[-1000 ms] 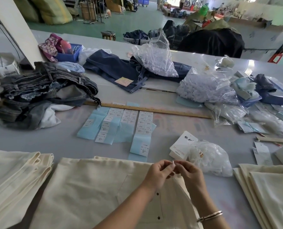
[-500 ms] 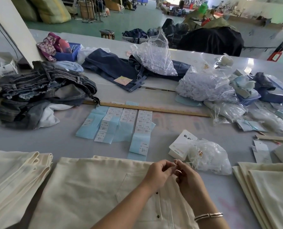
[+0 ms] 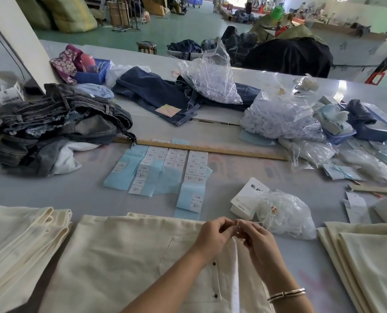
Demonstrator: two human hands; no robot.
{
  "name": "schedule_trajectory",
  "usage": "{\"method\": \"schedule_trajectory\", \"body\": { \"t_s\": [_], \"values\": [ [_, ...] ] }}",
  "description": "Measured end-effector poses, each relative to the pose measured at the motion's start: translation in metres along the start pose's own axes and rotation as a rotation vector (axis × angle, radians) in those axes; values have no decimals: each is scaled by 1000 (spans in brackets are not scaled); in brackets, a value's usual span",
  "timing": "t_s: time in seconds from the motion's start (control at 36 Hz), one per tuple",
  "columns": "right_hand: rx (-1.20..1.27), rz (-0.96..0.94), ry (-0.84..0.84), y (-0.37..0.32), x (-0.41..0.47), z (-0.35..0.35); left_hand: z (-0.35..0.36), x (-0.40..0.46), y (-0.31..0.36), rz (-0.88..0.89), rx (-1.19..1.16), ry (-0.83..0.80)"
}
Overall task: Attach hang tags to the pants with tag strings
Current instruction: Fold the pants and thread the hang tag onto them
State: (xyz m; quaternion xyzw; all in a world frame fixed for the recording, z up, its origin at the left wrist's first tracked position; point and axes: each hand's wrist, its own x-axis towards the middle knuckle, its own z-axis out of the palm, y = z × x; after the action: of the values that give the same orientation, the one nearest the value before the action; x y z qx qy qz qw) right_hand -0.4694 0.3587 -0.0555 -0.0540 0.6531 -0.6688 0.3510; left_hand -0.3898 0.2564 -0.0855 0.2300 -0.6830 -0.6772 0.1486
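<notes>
Low in the frame, just right of centre, the left hand (image 3: pixel 213 236) and right hand (image 3: pixel 259 241) meet fingertip to fingertip over the cream pants (image 3: pixel 124 263), fingers curled and pinching a thin white tag string (image 3: pixel 237 223) between them. A metal bracelet (image 3: pixel 286 294) circles the right wrist. Just right of the hands lies a clear bag of tag strings (image 3: pixel 287 214), touching a stack of white hang tags (image 3: pixel 246 197). The grey table (image 3: pixel 52 190) also carries blue size-label sheets (image 3: pixel 163 172), a wooden ruler (image 3: pixel 210 149), and a denim pile (image 3: pixel 57 125) at left. Beyond it a green workshop floor (image 3: pixel 188 26) stretches away.
</notes>
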Motion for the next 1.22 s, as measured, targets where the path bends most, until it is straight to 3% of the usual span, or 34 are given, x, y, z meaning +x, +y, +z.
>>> {"method": "schedule_trajectory", "body": {
  "t_s": [0.14, 0.31, 0.42, 0.56, 0.69, 0.78, 0.81, 0.86, 0.97, 1.03, 1.11, 1.22],
  "values": [
    [34, -26, -5, 3, 3, 0, 4, 0, 0, -48, -153, 40],
    [336, 129, -6, 4, 5, 7, 23, 3, -2, -93, -320, 146],
    [424, 192, 42, 7, 6, 8, 34, 7, -6, -97, -251, 228],
    [198, 170, 143, 12, 10, 0, 31, 7, -6, -156, -135, 165],
    [-107, -13, 366, 16, 16, -4, -13, 7, -9, -123, 52, 169],
    [-583, -290, 373, 19, 9, 28, -60, 2, -7, -93, 112, 285],
    [-724, -419, 323, 20, 3, 45, -77, -2, -5, -82, 131, 323],
    [-939, -623, 51, 28, -12, 81, -115, -11, 0, -55, 175, 386],
    [-1312, -695, -707, 57, -42, 161, -193, -33, 13, -41, 292, 491],
    [-1451, -752, -965, 73, -55, 197, -229, -45, 20, -70, 345, 512],
    [-1584, -890, -1185, 98, -72, 239, -277, -65, 28, -97, 430, 544],
    [-1765, -991, -1244, 124, -80, 278, -332, -99, 37, -172, 561, 561]
  ]
}}
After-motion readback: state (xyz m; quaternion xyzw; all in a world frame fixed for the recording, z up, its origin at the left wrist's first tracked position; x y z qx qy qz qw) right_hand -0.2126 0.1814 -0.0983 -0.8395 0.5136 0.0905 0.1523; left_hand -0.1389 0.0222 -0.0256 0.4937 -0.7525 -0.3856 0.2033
